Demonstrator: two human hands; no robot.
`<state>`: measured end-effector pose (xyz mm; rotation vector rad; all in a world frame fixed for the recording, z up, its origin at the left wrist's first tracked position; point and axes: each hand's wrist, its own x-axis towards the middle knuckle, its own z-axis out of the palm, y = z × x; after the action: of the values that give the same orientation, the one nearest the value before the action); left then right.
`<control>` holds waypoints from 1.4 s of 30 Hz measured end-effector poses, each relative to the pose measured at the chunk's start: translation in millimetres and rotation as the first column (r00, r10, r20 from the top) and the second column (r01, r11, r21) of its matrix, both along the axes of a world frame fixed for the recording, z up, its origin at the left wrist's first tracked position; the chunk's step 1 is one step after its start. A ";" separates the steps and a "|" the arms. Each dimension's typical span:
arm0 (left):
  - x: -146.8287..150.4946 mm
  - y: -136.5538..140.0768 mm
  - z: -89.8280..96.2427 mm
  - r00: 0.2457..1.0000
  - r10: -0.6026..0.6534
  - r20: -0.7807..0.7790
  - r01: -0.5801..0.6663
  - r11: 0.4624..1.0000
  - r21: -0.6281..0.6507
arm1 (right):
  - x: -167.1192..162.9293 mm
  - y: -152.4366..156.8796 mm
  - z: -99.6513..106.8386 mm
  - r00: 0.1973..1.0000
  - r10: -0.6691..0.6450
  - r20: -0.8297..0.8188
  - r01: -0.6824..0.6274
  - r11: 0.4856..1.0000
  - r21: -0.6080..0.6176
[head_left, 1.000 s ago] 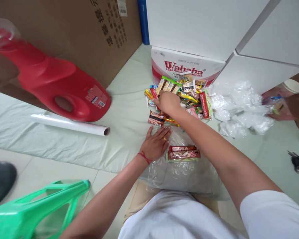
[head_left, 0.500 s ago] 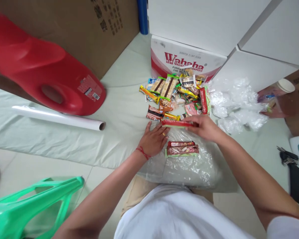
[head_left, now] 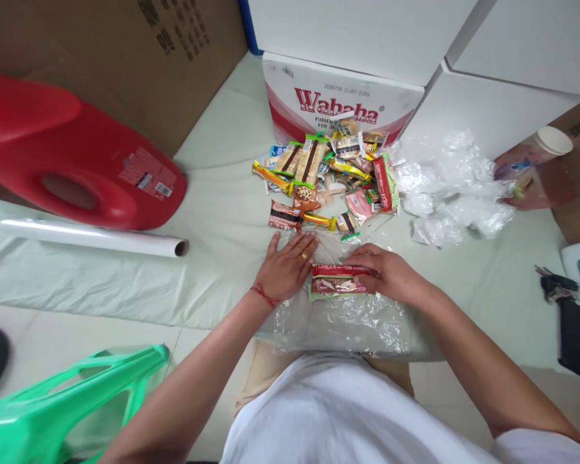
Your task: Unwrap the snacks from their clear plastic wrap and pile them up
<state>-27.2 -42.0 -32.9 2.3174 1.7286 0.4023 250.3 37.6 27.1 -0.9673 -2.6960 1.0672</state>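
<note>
1. The left hand (head_left: pixel 286 269) lay palm down at the left edge of a clear plastic sheet (head_left: pixel 348 328), its fingers straight, spread apart and gripping nothing; a red cord (head_left: pixel 263 296) circled the wrist.
2. The right hand (head_left: pixel 394 274) grasped the right end of a red-wrapped bar (head_left: pixel 334 270), its thumb and fingers closed around that end.
3. This bar lay along the far side of a brownish-red wrapped bar (head_left: pixel 333 284), both above the plastic sheet and between the two hands.
4. Just beyond the hands, a loose heap of wrapped snacks (head_left: pixel 310 164) covered part of a pale green cloth (head_left: pixel 222 270), in front of a white-and-red "Wahaha" carton (head_left: pixel 336 96).
5. To the right of the heap sat crumpled clear plastic bags (head_left: pixel 457 180).
6. On the left, a big red jug (head_left: pixel 96 167) was near a white roll (head_left: pixel 91 240).
7. At far right, keys (head_left: pixel 555 287) lay beside a flat black object (head_left: pixel 577 341).
</note>
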 end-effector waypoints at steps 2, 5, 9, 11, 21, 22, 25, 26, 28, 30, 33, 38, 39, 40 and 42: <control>-1.7 0.5 -1.3 1.000 0.002 0.013 -0.002 1.000 -0.006 | 5.4 -3.9 3.2 0.998 -0.002 -0.058 0.004 0.999 0.035; -7.8 1.8 -1.7 0.999 -0.001 0.051 0.001 1.000 -0.008 | 21.4 -21.3 18.6 0.972 -0.122 -0.199 0.157 0.973 0.168; -19.6 -5.6 9.1 0.992 -0.020 0.124 0.010 0.997 0.077 | 56.3 -70.3 34.0 0.960 -0.138 -0.246 0.206 0.938 0.279; -24.2 -19.3 18.7 0.987 -0.043 0.157 0.011 0.980 0.199 | 72.8 -100.2 27.0 0.981 -0.067 -0.184 0.121 0.946 0.300; -45.4 -101.9 25.7 0.892 -0.419 0.167 0.401 0.906 0.135 | 94.3 -147.3 -34.4 0.985 -0.105 -0.138 0.143 0.944 0.297; -44.2 -102.6 27.1 0.908 -0.372 0.191 0.346 0.925 0.155 | 93.6 -143.6 -32.5 0.982 -0.106 -0.156 0.146 0.951 0.273; -24.0 -100.4 37.3 0.936 -0.099 0.337 0.031 0.979 0.201 | 91.2 -135.6 -22.4 0.982 -0.092 -0.167 0.130 0.963 0.237; -12.0 -98.8 41.5 0.916 0.028 0.400 -0.110 0.976 0.186 | 89.9 -133.9 -17.9 0.981 -0.088 -0.171 0.127 0.964 0.233; 16.3 -94.8 47.7 0.817 0.242 0.524 -0.353 0.927 0.123 | 85.9 -129.9 -7.1 0.973 -0.086 -0.212 0.133 0.967 0.215; 43.8 -90.0 48.2 0.741 0.370 0.560 -0.465 0.885 0.032 | 78.5 -120.9 6.2 0.948 -0.130 -0.292 0.187 0.966 0.176; 70.6 -83.8 38.1 0.640 0.500 0.584 -0.557 0.825 -0.095 | 58.9 -92.6 25.7 0.888 -0.305 -0.345 0.369 0.919 0.137; 68.4 -82.1 23.8 0.418 0.643 0.641 -0.571 0.736 -0.365 | 6.1 -31.8 25.5 0.979 -0.139 -0.148 0.181 0.925 0.335; 63.9 -82.3 24.2 0.371 0.674 0.638 -0.549 0.714 -0.435 | -5.2 -22.5 20.0 0.991 -0.074 -0.111 0.109 0.930 0.351; 59.1 -82.2 25.4 0.328 0.706 0.627 -0.520 0.690 -0.504 | -15.9 -14.8 14.0 0.995 -0.027 -0.091 0.058 0.932 0.359; 49.6 -81.5 28.6 0.273 0.761 0.588 -0.473 0.638 -0.607 | -33.8 -3.4 3.5 0.995 0.016 -0.095 0.020 0.933 0.360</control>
<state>22.4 -123.5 -4.3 0.7616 1.8565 1.0438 216.5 34.2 30.6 -0.8272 -2.6739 0.5657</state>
